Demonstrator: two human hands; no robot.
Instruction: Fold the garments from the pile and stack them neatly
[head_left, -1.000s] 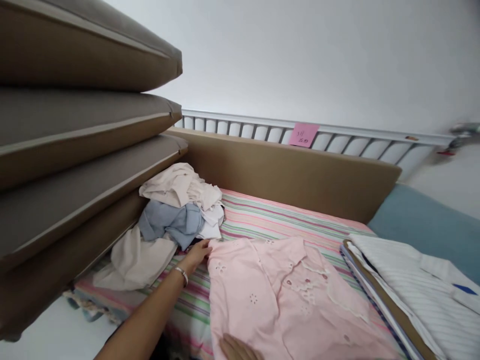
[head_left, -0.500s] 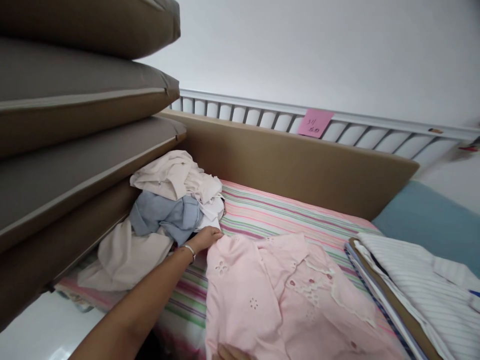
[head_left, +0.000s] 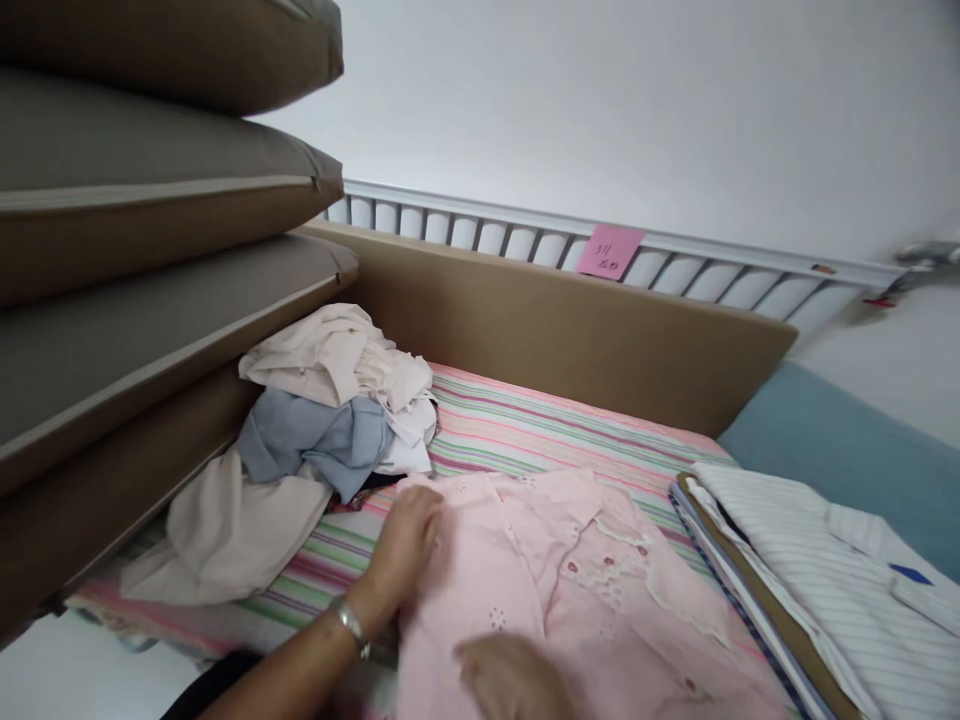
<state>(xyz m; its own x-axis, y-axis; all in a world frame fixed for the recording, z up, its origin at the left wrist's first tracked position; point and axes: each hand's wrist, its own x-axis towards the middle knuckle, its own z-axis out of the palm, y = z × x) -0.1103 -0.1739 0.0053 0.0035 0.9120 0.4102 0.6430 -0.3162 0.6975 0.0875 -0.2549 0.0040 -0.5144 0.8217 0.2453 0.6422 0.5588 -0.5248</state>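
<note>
A pale pink blouse (head_left: 600,610) with cut-out flowers, white lace trim and small reddish buttons lies spread on the striped bedsheet (head_left: 517,410). My left hand (head_left: 411,535), with a silver bracelet (head_left: 351,628) at the wrist, rests on the blouse's left edge. Its fingers are bent and loose over the cloth, not pinching it. Lower in the view, my right hand (head_left: 517,675) is over the front part of the blouse. Motion smears it, so its grip cannot be made out.
Rumpled cream, blue-grey (head_left: 315,435) and beige clothes lie to the left, beside stacked brown cushions (head_left: 165,300). At right is a pile of folded clothes topped by a white striped shirt (head_left: 832,560). A brown board (head_left: 555,325) and radiator with a pink note (head_left: 611,250) stand behind.
My left hand has let go of the blouse's upper left corner and come down along its edge. My right hand has risen further into view. The whole view has shifted slightly.
</note>
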